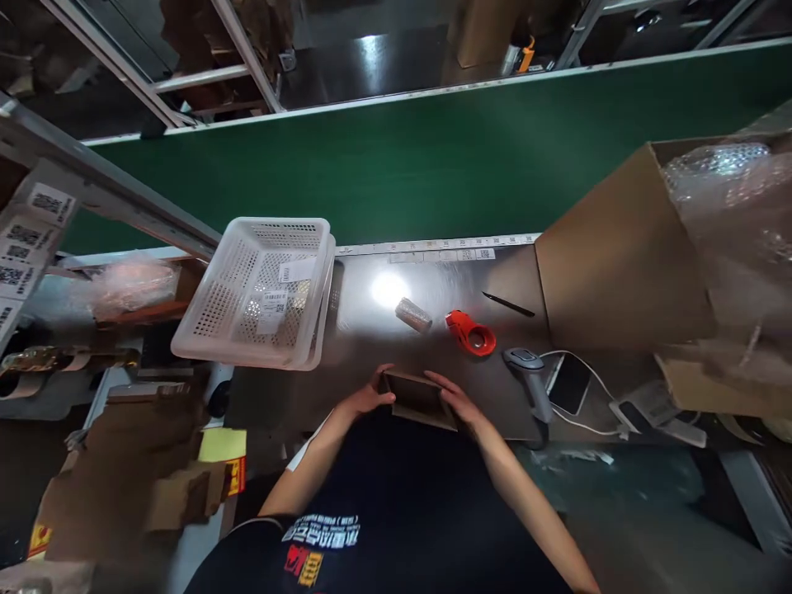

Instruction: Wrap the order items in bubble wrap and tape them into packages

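Note:
Close to my body I hold a small brown cardboard box [423, 398], its dark inside facing up. My left hand [373, 394] grips its left side, thumb along the near edge. On the opposite side my right hand [456, 400] has its fingers wrapped round the box's edge. Ahead on the metal table lies a small bubble-wrapped item [413, 314]. Right of that item rests a red tape dispenser [470, 333], with a thin black knife or pen-like tool [508, 304] behind it.
Stacked white plastic baskets [244, 360] holding labelled papers stand at the left. To the right are a barcode scanner [530, 381], a phone [570, 384] with a white cable, and a large carton [619, 256] with bubble wrap. A green conveyor belt [396, 173] crosses behind the table.

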`<control>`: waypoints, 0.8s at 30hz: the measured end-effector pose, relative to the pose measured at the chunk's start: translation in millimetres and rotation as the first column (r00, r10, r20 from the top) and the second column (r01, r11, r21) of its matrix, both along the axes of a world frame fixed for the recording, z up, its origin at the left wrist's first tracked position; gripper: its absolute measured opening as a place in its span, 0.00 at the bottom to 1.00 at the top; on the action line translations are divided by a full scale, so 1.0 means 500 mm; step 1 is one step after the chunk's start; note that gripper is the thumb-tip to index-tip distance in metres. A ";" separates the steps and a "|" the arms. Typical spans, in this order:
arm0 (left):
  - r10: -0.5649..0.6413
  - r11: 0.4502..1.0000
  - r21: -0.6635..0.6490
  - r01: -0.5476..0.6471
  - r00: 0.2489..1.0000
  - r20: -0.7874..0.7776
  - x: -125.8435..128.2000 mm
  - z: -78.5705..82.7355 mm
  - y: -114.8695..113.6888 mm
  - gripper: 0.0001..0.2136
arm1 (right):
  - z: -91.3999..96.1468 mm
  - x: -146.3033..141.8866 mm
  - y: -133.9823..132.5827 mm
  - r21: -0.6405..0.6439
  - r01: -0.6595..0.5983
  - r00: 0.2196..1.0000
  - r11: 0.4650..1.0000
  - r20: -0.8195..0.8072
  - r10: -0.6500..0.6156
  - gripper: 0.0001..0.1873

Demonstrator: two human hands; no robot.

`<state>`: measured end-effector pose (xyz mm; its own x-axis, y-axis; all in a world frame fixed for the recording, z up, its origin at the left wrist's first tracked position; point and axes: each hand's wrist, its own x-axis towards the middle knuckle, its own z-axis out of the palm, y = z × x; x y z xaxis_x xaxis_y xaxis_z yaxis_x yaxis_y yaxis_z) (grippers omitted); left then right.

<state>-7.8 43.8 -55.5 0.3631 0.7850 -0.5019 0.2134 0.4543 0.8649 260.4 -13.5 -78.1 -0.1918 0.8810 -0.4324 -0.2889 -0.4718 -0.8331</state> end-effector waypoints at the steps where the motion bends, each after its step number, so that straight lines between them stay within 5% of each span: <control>1: -0.022 0.999 -0.027 0.022 1.000 -0.010 0.010 -0.004 -0.003 0.41 | -0.004 -0.007 -0.002 0.002 0.007 1.000 1.000 0.026 -0.007 0.40; 5: -0.106 0.992 0.037 0.118 0.964 -0.243 0.052 -0.017 0.003 0.46 | -0.024 -0.039 0.014 0.057 0.133 0.938 0.990 0.317 -0.144 0.33; 8: -0.084 0.962 0.227 0.153 0.954 -0.288 0.062 -0.030 0.003 0.50 | -0.042 -0.058 0.024 0.116 0.145 0.886 0.983 0.427 -0.181 0.34; 12: -0.038 0.759 0.630 0.167 0.976 -0.214 0.040 -0.054 -0.013 0.31 | -0.051 -0.049 0.004 0.372 0.077 0.824 0.925 0.499 -0.270 0.41; 15: -0.128 0.565 0.759 0.324 0.943 -0.307 0.004 -0.053 -0.022 0.16 | -0.033 -0.001 -0.020 0.560 -0.203 0.758 0.803 0.609 -0.234 0.27; 19: -0.315 0.394 0.677 0.622 0.783 -0.536 -0.054 -0.001 -0.014 0.23 | 0.021 0.091 -0.037 0.463 -0.701 0.572 0.542 0.819 0.040 0.31; 21: -0.375 0.417 0.575 0.703 0.710 -0.596 -0.069 0.033 -0.006 0.28 | 0.045 0.119 -0.040 0.384 -0.787 0.486 0.483 0.868 0.102 0.38; 24: -0.447 0.578 0.467 0.670 0.738 -0.506 -0.060 0.056 -0.002 0.39 | 0.051 0.114 -0.040 0.387 -0.735 0.531 0.557 0.840 0.116 0.41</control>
